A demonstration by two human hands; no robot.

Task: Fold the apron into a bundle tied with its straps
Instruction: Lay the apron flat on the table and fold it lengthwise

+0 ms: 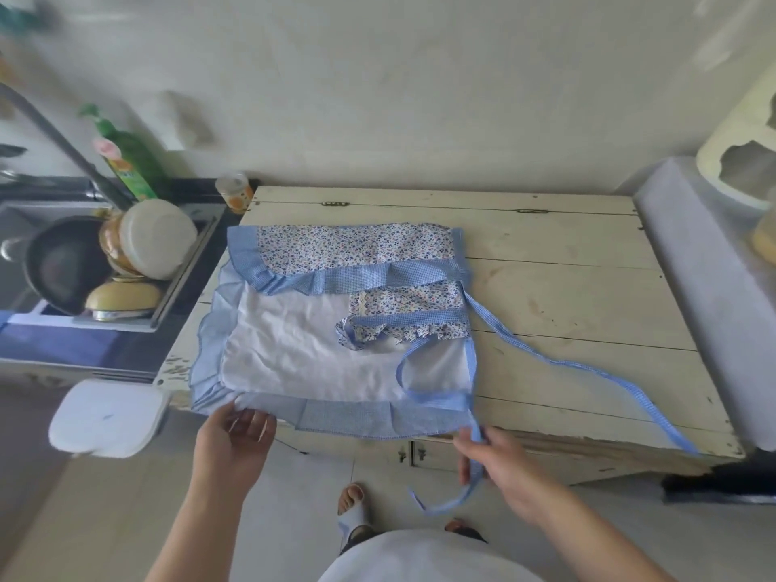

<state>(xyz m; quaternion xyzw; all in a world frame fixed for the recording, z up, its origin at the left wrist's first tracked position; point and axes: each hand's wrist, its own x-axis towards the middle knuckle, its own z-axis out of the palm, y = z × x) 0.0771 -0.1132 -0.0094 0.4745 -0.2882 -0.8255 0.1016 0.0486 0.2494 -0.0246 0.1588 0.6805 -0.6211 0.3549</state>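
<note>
- Hands sit at the table's near edge: the left hand (237,430) pinches the apron's near-left hem corner, and the right hand (489,457) has its fingers curled round a strap (472,468) that hangs off the edge below it.
- Apron (319,350) lies flat just beyond both hands, white lining up, its far part already folded toward them with the print showing; its long axis runs left to right, across the reach of the hands.
- Near hem overhangs the table (567,296) edge between the hands, so I judge the next fold starts here and goes away from the body; the left hand is nearer the cloth proper.
- Second strap (588,367) trails from the apron's right side, past the right hand, to the near-right table corner.
- Right of the apron is bare wood, room to move; left, the apron's edge reaches the table side, next to a sink (25,212) full of dishes.
</note>
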